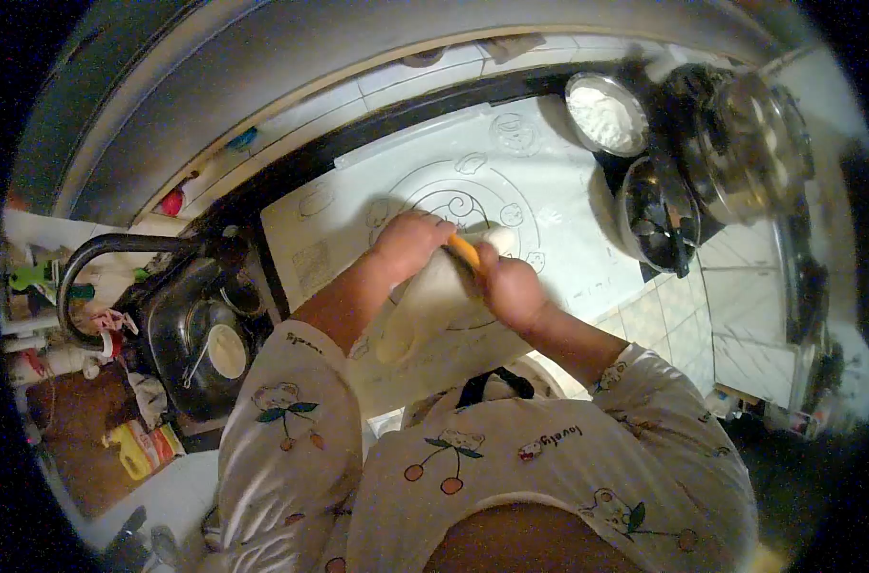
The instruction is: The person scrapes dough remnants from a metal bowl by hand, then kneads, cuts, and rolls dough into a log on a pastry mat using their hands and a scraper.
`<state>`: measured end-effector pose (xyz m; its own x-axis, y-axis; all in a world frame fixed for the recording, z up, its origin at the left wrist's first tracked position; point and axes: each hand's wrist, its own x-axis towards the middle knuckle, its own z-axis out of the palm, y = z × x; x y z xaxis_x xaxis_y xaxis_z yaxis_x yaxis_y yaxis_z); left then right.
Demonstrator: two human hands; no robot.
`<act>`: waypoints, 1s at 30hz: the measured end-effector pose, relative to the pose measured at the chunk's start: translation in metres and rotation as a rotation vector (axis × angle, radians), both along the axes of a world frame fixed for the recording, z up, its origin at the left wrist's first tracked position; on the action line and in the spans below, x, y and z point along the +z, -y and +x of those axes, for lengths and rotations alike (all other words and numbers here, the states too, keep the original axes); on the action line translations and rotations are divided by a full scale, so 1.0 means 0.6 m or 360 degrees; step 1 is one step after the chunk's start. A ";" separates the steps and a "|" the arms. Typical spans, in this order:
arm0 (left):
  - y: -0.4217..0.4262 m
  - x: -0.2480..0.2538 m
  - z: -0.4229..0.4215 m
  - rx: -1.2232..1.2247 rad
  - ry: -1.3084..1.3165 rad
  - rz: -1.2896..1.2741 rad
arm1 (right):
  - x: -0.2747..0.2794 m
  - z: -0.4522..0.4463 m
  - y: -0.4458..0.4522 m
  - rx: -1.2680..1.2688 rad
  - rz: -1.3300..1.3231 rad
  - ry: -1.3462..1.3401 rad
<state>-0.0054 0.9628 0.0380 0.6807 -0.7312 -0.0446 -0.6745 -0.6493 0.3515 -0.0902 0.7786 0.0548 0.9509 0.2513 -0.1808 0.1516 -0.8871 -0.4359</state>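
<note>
A long, pale strip of dough (432,304) lies on the white printed pastry mat (568,229). Across its far part is an orange rolling pin (465,253), with only its middle showing between my hands. My left hand (415,244) is closed over the pin's left end. On the right end, my right hand (516,291) is closed too, slightly blurred. Beyond the pin a thick end of the dough shows, while the thinner part stretches toward my body. My hands hide both ends of the pin.
A metal bowl of flour (606,115) stands at the mat's back right corner. Beside it is a dark pan (658,215) with a black-handled utensil, and a glass-lidded pot (754,143). On the left are a sink (181,329), a curved black faucet (66,286) and a yellow bottle (143,451).
</note>
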 end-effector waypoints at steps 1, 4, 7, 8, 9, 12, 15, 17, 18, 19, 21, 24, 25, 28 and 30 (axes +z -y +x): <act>-0.001 -0.015 0.003 -0.0016 0.0015 0.0031 | 0.003 0.000 0.000 0.0014 0.0005 -0.0001; -0.007 -0.022 0.004 -0.0041 0.0053 0.0051 | 0.004 -0.004 -0.004 0.0068 0.0015 0.0032; -0.022 -0.027 0.003 -0.0091 0.0084 0.0031 | -0.030 -0.011 -0.011 0.0126 -0.0017 0.0115; -0.025 -0.030 0.003 -0.0114 0.0096 0.0022 | -0.034 -0.012 -0.013 0.0122 -0.0046 0.0129; -0.027 -0.033 0.001 -0.0127 0.0102 -0.0031 | -0.038 -0.016 -0.016 0.0115 -0.0075 0.0139; -0.026 -0.033 -0.001 -0.0135 0.0168 -0.0128 | -0.064 -0.016 -0.013 0.0066 -0.0059 0.0270; -0.012 -0.026 -0.006 -0.0119 0.0250 -0.0086 | -0.057 -0.018 0.002 0.0042 -0.0014 0.0148; -0.006 -0.035 0.002 -0.0158 0.0260 -0.0058 | -0.081 -0.017 0.008 -0.0056 0.0217 0.0317; 0.002 -0.026 0.002 -0.0124 0.0214 -0.0001 | -0.083 -0.016 0.012 -0.0086 0.0260 0.0366; 0.011 -0.014 0.001 -0.0093 0.0165 0.0056 | -0.084 -0.016 0.013 -0.0119 0.0303 0.0413; 0.017 -0.006 0.002 -0.0048 0.0103 0.0086 | -0.080 -0.018 0.010 -0.0163 0.0280 0.0472; 0.017 -0.024 -0.003 0.0097 -0.0016 0.0025 | -0.071 -0.025 0.004 -0.0202 0.0314 0.0508; 0.017 -0.023 -0.017 0.0218 -0.0102 0.0007 | -0.072 -0.028 0.001 -0.0192 0.0335 0.0540; 0.028 0.008 -0.109 0.0687 0.0029 -0.0428 | -0.063 -0.036 0.008 -0.0219 0.0403 0.0463; 0.029 0.009 -0.173 0.0847 -0.0047 -0.0455 | -0.059 -0.037 0.016 -0.0293 0.0462 0.0435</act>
